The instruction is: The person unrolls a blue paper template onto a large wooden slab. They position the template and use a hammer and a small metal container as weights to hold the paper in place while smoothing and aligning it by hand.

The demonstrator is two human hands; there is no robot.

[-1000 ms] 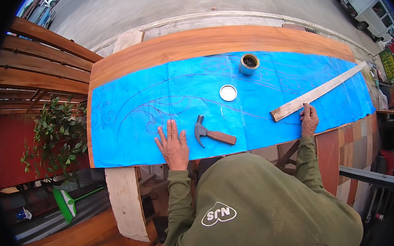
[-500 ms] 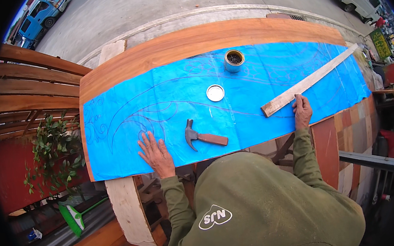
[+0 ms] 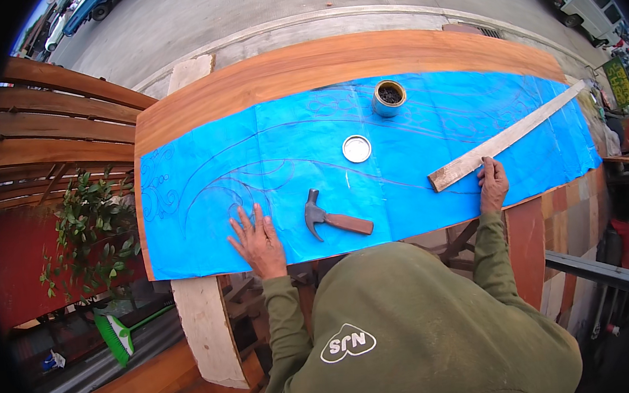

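Note:
My left hand (image 3: 260,244) lies flat on a blue sheet (image 3: 295,228), fingers spread, near its front edge. The sheet bears dark curved and scroll-like lines. My right hand (image 3: 493,184) is closed at the near edge of a straight wooden strip (image 3: 504,139), with a fingertip against it. Anything small in those fingers is too hidden to make out. A claw hammer (image 3: 348,224) with a brown handle rests between my hands. Beyond it are a round metal lid (image 3: 357,148) and an open can (image 3: 389,98) with dark contents.
Under the sheet lies a wide brown wooden board (image 3: 302,59), resting on a pale plank (image 3: 208,333). Slatted wood (image 3: 61,121), a leafy plant (image 3: 93,231) and a green broom (image 3: 115,337) are at left. A metal bar (image 3: 609,273) is at right; vehicles stand beyond the pavement.
The view has shifted slightly, so the board sits a little farther right. Both hands keep nearly the same places. The blue truck at the far left has moved partly out of view.

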